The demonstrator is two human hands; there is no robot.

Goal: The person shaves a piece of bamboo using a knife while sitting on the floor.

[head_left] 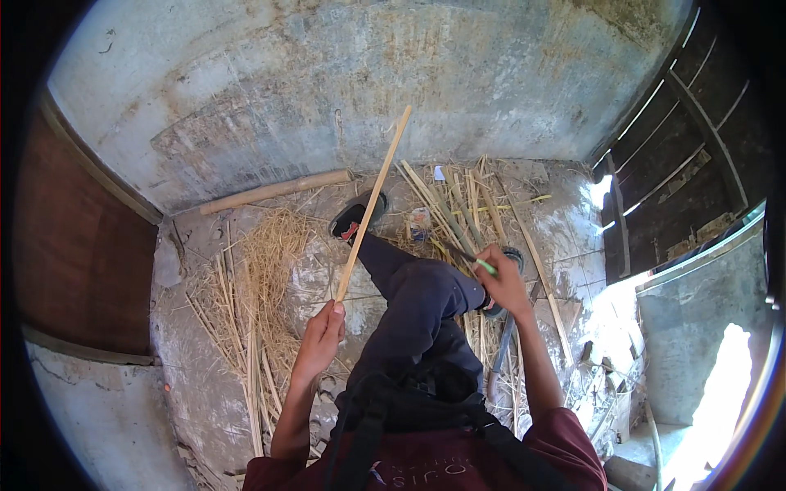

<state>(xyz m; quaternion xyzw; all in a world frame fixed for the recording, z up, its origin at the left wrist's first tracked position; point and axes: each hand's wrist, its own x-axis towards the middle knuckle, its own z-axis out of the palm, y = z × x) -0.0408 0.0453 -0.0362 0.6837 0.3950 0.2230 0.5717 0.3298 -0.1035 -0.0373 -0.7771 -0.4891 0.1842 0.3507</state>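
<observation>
My left hand (pixel 320 340) is closed around the lower end of a long, pale strip of split bamboo (pixel 377 196). The strip slants up and away to the right, passing over my shoe (pixel 350 221). In my right hand (pixel 504 284) is a knife (pixel 486 267) with a green handle. Its dark blade points left, above my bent knee, apart from the strip. Part of the handle is hidden inside my fingers.
Curly shavings (pixel 282 250) and thin strips heap on the floor at left. Several split bamboo lengths (pixel 458 209) lie ahead and to the right. A thick bamboo pole (pixel 274 192) rests by the concrete wall (pixel 327 90). A brown door panel (pixel 86 245) stands at left.
</observation>
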